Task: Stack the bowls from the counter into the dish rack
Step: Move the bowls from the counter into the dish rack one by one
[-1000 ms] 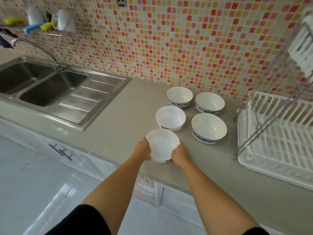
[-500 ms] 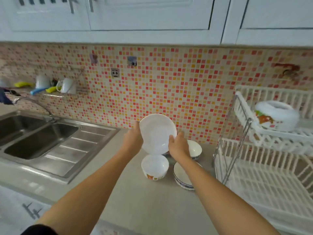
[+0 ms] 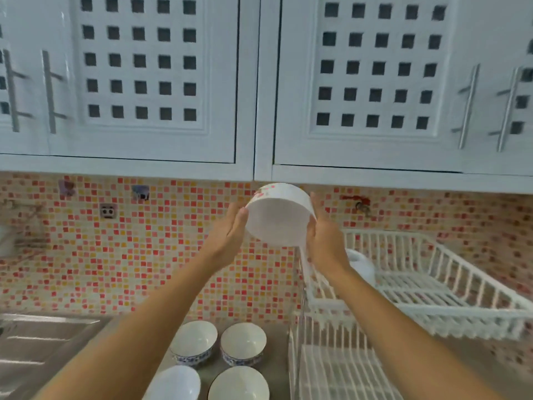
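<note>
Bowl up in the air, white, tipped so the underside faces the camera, some red pattern showing along the top edge. Clamped between both hands: left hand pressed flat on the left side, right hand on the right side, fingers pointing up. Held right in front of the tiled backsplash, just under the white wall cabinets, and up near the left end of the upper tier of the dish rack.

Upper tier already holding another white bowl, mostly hidden behind the right wrist, so hard to say exactly how it sits. Lower tier of the rack visible below, white slats, nothing readable in the blurry part.

Down on the table, four more bowls in a tight cluster: two at the back with blue patterned bands, back left bowl and back right bowl, then front left bowl and front right bowl, both cut off by the bottom edge. Steel sink drainboard off to the left. Whole shot a bit motion-blurred.
</note>
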### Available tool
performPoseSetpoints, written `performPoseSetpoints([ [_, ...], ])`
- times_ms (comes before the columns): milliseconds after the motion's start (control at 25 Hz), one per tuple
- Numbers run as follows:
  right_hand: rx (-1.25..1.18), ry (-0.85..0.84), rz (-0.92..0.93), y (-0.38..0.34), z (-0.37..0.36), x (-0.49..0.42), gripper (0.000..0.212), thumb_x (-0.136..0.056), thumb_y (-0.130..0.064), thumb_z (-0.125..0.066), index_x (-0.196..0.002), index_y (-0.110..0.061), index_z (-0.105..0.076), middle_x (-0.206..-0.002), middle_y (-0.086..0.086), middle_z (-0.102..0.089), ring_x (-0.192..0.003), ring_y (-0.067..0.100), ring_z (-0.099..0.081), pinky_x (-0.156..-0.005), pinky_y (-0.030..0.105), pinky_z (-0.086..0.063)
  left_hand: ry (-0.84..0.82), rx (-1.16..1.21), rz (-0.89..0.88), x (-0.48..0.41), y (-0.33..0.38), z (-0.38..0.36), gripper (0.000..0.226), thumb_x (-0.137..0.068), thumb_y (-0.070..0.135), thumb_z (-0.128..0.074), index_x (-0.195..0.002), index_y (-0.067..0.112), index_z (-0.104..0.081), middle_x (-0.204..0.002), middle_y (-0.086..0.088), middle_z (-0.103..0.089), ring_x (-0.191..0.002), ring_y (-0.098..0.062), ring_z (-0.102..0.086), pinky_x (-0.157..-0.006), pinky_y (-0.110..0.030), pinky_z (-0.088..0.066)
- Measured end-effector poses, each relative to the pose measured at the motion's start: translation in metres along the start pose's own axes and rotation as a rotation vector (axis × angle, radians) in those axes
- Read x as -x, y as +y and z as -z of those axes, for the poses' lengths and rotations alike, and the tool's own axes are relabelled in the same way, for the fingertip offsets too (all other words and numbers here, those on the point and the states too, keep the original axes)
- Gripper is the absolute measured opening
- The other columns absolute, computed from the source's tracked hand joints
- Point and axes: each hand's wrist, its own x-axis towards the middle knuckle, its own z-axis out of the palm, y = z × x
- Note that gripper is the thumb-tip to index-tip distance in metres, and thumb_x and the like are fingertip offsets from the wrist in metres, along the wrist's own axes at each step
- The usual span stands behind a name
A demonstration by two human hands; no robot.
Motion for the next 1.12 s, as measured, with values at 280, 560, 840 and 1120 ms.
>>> performPoseSetpoints([
  [280,0.070,-0.346,0.102,0.101,0.072,-0.015,0.071,-0.098,-0.041,-0.034,-0.150,-0.024,0.012,-0.160,-0.004,0.004,-0.142,0.011,-0.013,-0.115,0.039,-0.021,-0.218,0.029,-0.079,-0.042,0.022,-0.093,0.057,-0.096,0.053,-0.030,-0.149,0.035,-0.015,-0.156,0.004,-0.026,-0.136,-0.020,-0.035,-0.109,-0.044,-0.030],
  [560,-0.013,-0.529,-0.030,0.166,0.098,-0.025,0.097,-0.078,-0.068,-0.051,-0.148,-0.036,0.007,-0.158,-0.010,0.002,-0.140,0.011,-0.012,-0.113,0.039,-0.022,-0.410,0.076,0.029,-0.056,0.009,-0.164,0.067,-0.073,0.067,-0.046,-0.132,0.040,-0.031,-0.138,-0.002,-0.044,-0.121,-0.026,-0.049,-0.101,-0.052,-0.044],
  [840,0.221,-0.624,0.073,0.203,0.101,-0.037,0.095,-0.073,-0.047,-0.074,-0.146,-0.033,-0.015,-0.143,-0.016,-0.013,-0.131,0.016,-0.029,-0.108,0.043,-0.037,-0.521,-0.161,0.027,-0.072,0.007,-0.190,0.082,-0.077,0.044,-0.070,-0.141,0.040,-0.021,-0.150,0.001,-0.024,-0.136,-0.026,-0.031,-0.110,-0.050,-0.033],
  [1120,0.304,-0.720,0.067,0.217,0.088,-0.041,0.098,-0.066,-0.048,-0.079,-0.142,-0.032,-0.021,-0.144,-0.015,-0.016,-0.131,0.020,-0.032,-0.105,0.045,-0.039,-0.586,-0.352,0.058,-0.074,0.007,-0.199,0.077,-0.075,0.036,-0.075,-0.139,0.027,-0.033,-0.145,-0.001,-0.026,-0.127,-0.024,-0.036,-0.097,-0.029,-0.032],
])
